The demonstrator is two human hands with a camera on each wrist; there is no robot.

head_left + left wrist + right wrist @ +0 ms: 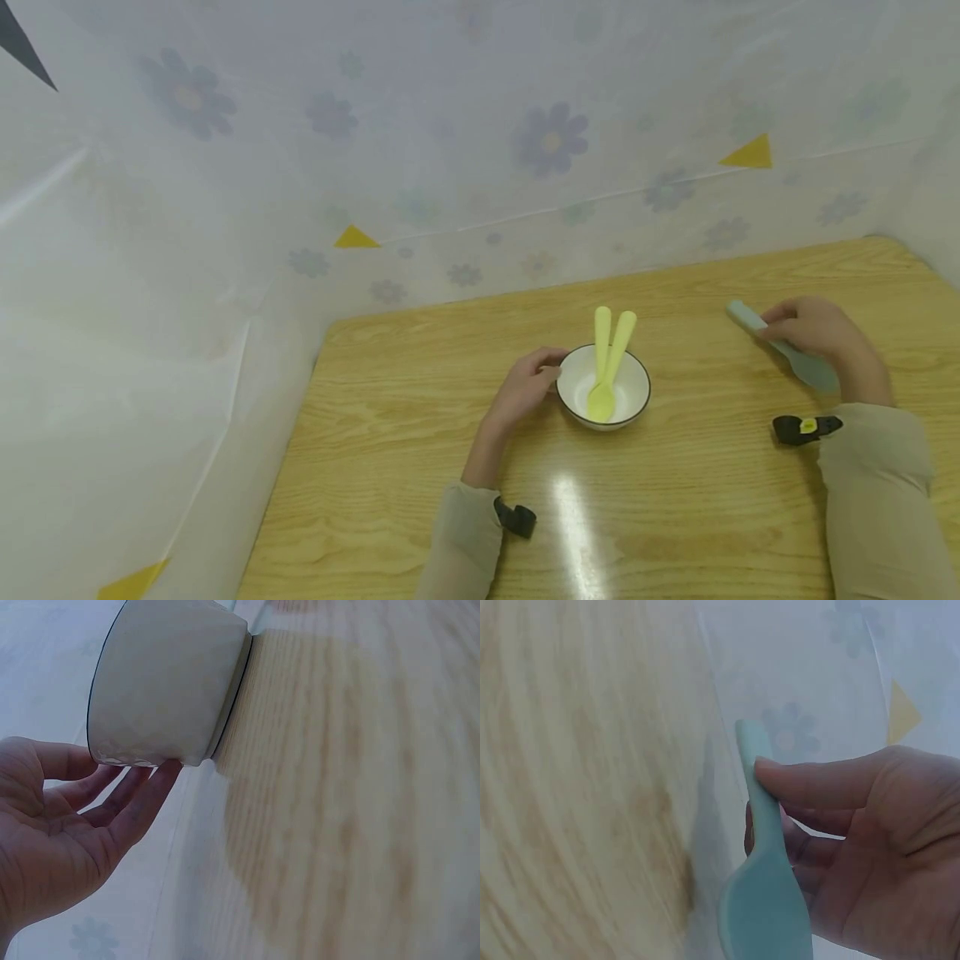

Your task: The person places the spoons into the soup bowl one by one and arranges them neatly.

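A white bowl (636, 402) with a dark rim stands mid-table, and two yellow spoons (609, 358) lie in it with their handles pointing away from me. My left hand (542, 372) rests at the bowl's left side. In the left wrist view its relaxed fingers (139, 796) touch the bowl (169, 682) near the rim. To the right, my right hand (782, 327) holds a pale teal spoon (813, 377) just above the table. In the right wrist view, thumb and fingers (817, 784) pinch the teal spoon (763, 900) by its handle.
The wooden table (675, 517) is enclosed by a white flower-print sheet (465, 167) at the back and left. Black wrist cameras (806, 427) sit on both beige sleeves. Bare wood lies in front of the bowl and between the hands.
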